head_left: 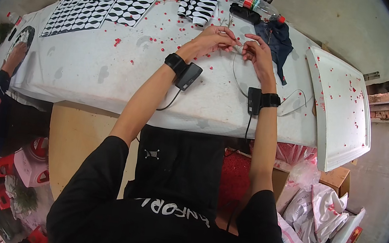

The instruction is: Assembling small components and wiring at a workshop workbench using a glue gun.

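Note:
Above the white-covered table, my left hand (213,40) and my right hand (258,54) are raised close together, fingertips almost meeting. Both are closed in a pinch around the end of a thin pale wire (233,70). The wire bows down from the fingers toward my right wrist, and a similar loose curve lies further right. Anything small between the fingertips is too fine to make out. Small red berry-like beads (162,49) lie scattered on the cloth around my hands. Each wrist wears a black strap with a small box and a cable.
Black-and-white patterned sheets (86,9) lie at the far left, with another folded piece (197,6) at the back. A plastic bottle (254,3) and dark cloth (276,44) sit behind my right hand. A white tray (322,104) stands right; another person's hand (16,55) works at left.

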{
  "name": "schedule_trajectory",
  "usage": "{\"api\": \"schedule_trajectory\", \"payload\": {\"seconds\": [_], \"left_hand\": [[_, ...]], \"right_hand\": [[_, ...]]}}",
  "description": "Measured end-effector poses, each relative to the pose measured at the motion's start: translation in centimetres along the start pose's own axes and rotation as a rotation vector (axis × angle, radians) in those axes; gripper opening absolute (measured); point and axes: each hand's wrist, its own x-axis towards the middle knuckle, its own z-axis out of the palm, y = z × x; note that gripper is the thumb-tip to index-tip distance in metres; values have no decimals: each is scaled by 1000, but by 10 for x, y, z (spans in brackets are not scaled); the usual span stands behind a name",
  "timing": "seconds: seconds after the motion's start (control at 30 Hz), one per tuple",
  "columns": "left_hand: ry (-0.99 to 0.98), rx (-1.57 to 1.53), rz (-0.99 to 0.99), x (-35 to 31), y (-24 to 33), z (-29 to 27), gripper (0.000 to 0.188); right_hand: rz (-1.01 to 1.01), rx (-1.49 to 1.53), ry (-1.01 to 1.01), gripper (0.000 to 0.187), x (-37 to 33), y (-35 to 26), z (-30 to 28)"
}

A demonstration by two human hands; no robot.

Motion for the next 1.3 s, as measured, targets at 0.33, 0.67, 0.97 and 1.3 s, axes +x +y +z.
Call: {"api": "schedule_trajectory", "payload": {"seconds": [0.33,0.67,0.97,1.3], "left_hand": [[37,55,1,-4,4,6,25],[-52,44,-13,-7,9,8,33],[-11,35,-51,-8,13,12,30],[55,36,-36,-5,6,8,28]], "right_hand": [[16,-15,-8,25,-3,-4,2],[1,6,-6,25,-3,-3,3],[4,49,8,26,-1,-1,-1],[7,20,-32,23,-3,-2,-1]]}}
